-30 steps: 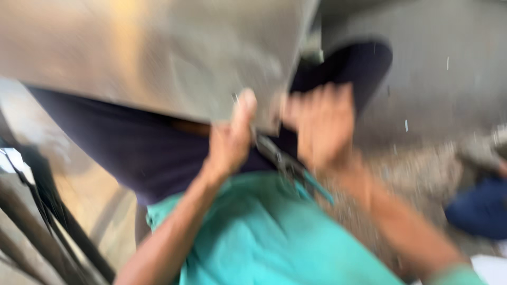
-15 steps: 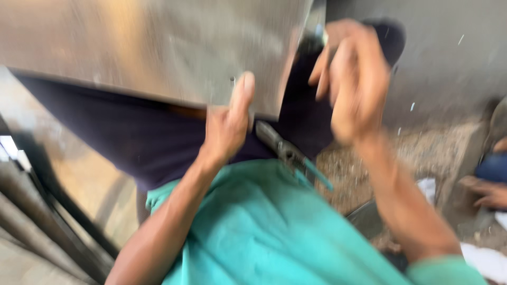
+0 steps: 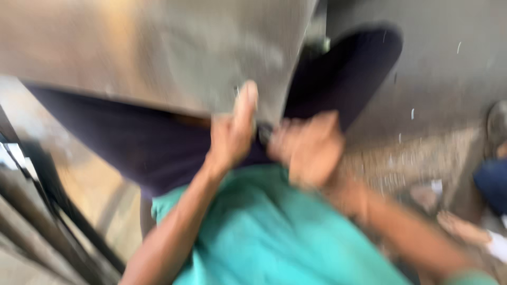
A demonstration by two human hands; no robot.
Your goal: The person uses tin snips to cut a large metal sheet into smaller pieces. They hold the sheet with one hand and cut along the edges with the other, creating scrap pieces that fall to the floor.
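A large grey metal sheet (image 3: 158, 53) lies across my lap, over dark trousers (image 3: 343, 68) and a teal shirt (image 3: 274, 237). My left hand (image 3: 232, 132) grips the sheet's near corner, its thumb pressed up against the top face. Just to its right, my right hand (image 3: 309, 148) is curled like a fist close to the same corner. Motion blur hides whether anything is in it. A dark bit of a tool (image 3: 264, 131) shows between the two hands, too blurred to tell more.
Grey concrete floor (image 3: 438, 79) with gritty debris (image 3: 391, 163) lies to the right. Another person's limb (image 3: 465, 227) and blue clothing (image 3: 494, 182) sit at the right edge. Dark metal bars (image 3: 53, 227) slant along the lower left.
My right hand was raised high by the sheet's corner half a second ago and has swung down beside my left hand. The left hand has kept its hold on the sheet.
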